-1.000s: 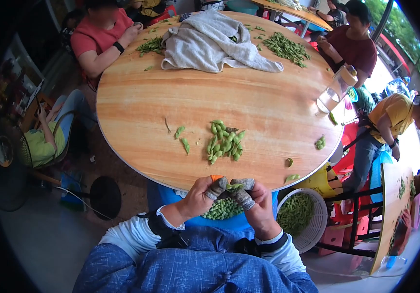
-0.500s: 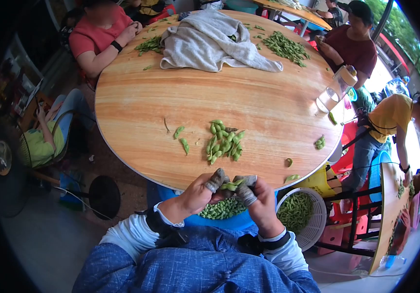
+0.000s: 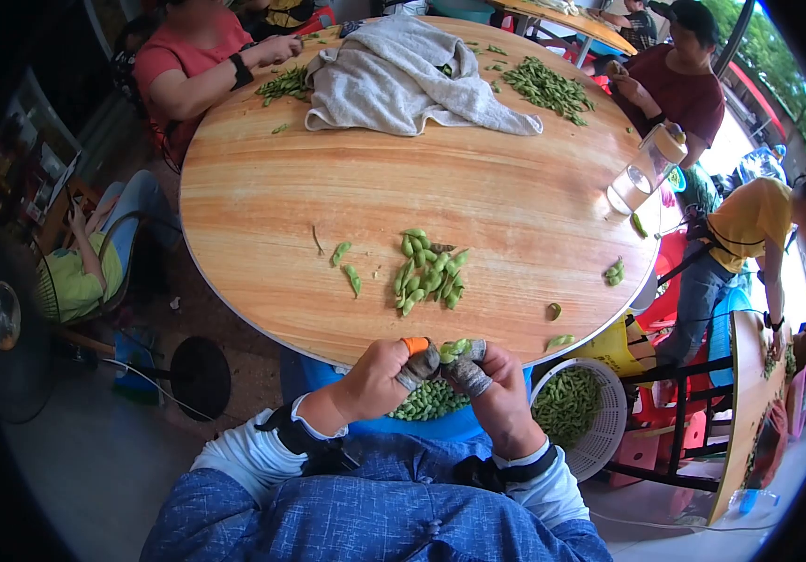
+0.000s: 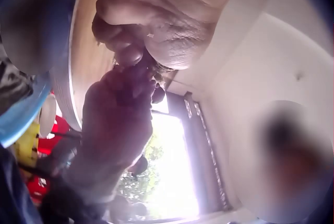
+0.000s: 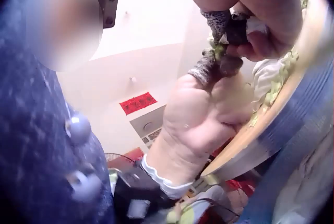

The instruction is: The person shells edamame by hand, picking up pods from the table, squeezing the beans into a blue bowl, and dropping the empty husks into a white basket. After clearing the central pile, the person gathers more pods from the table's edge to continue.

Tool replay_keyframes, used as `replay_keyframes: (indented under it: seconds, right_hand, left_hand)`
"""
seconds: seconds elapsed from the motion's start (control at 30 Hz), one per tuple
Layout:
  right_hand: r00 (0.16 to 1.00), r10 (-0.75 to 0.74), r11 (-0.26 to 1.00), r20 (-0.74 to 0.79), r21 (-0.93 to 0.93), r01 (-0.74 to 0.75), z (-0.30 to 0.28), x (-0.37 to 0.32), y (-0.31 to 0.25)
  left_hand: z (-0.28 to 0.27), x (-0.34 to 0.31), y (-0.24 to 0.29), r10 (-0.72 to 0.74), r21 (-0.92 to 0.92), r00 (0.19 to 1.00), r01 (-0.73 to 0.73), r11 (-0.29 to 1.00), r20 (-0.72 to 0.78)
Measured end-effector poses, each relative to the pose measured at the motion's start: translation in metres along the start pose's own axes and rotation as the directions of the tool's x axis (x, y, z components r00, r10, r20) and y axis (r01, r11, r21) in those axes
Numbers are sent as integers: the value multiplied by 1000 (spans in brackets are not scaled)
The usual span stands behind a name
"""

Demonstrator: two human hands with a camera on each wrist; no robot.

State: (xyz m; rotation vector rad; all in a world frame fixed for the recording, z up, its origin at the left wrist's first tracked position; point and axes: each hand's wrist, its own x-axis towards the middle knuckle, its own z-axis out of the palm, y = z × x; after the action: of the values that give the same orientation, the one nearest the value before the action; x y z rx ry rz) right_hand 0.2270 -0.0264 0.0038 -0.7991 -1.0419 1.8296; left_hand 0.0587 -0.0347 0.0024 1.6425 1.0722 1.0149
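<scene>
A green pod (image 3: 455, 350) is pinched between both hands over the table's near edge in the head view. My left hand (image 3: 380, 377) has grey fingertip covers and an orange band, its fingers curled at the pod's left end. My right hand (image 3: 497, 389), also with grey covers, grips the pod from the right. The right wrist view shows the covered fingertips of both hands meeting round the pod (image 5: 219, 49). Beneath the hands, shelled green beans (image 3: 429, 400) lie in a blue tub (image 3: 464, 423). A pile of pods (image 3: 429, 273) rests on the wooden table (image 3: 328, 187) just beyond.
A white basket of pods (image 3: 567, 407) stands right of the tub. Farther off on the table are a grey towel (image 3: 403, 80), a clear bottle (image 3: 642, 173) and more pods (image 3: 548, 89). Several people sit or stand around; a fan base (image 3: 201, 377) is at the left.
The fingertips have drawn closer together, and the pod between them has turned and shifted slightly right. Across the table, the person in red has reached toward the pods; the person in yellow leans over the side table.
</scene>
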Motion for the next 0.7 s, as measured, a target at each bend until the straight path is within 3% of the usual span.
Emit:
replay_keyframes:
  seconds: [0.07, 0.1, 0.17, 0.23, 0.27, 0.3, 0.4, 0.43, 0.5, 0.53, 0.63, 0.7]
  right_hand:
    - [988, -152, 984, -26, -103, 148, 7, 0, 3]
    - [967, -252, 914, 25, -323, 247, 6, 0, 1]
    - [898, -398, 608, 186, -680, 410, 1, 1, -6]
    - [760, -490, 298, 427, -737, 606, 3, 6, -13]
    - [674, -498, 127, 546, -722, 680, 4, 7, -15]
    - [647, -495, 64, 580, -719, 692, 4, 6, -13]
    - [826, -432, 354, 362, -774, 524, 3, 2, -7]
    - [906, -360, 597, 224, -691, 408, 1, 1, -3]
    - [995, -103, 926, 9, -364, 99, -4, 1, 2]
    - [998, -70, 938, -1, -341, 65, -5, 1, 2]
    - [999, 18, 964, -27, -266, -24, -6, 0, -1]
    - [998, 54, 976, -43, -208, -62, -3, 0, -4]
  left_hand:
    - [2, -2, -3, -165, -280, 986, 164, 946, 22]
    - [3, -4, -7, -261, -420, 963, 266, 868, 72]
    - [2, -5, -7, -372, -607, 915, 385, 695, 155]
    - [0, -2, -2, -417, -717, 886, 423, 554, 202]
    - [1, -1, -3, -462, -705, 864, 455, 543, 202]
    - [3, 0, -4, -506, -694, 839, 486, 531, 201]
    - [1, 1, -3, -580, -650, 781, 568, 506, 231]
    - [-1, 0, -2, -595, -633, 764, 593, 498, 248]
    - [-2, -3, -6, -463, -620, 842, 525, 583, 278]
    - [-2, -4, -8, -393, -615, 872, 487, 621, 293]
    - [-4, 0, -3, -366, -391, 880, 466, 794, 304]
    - [-2, 2, 3, -373, -374, 891, 449, 812, 258]
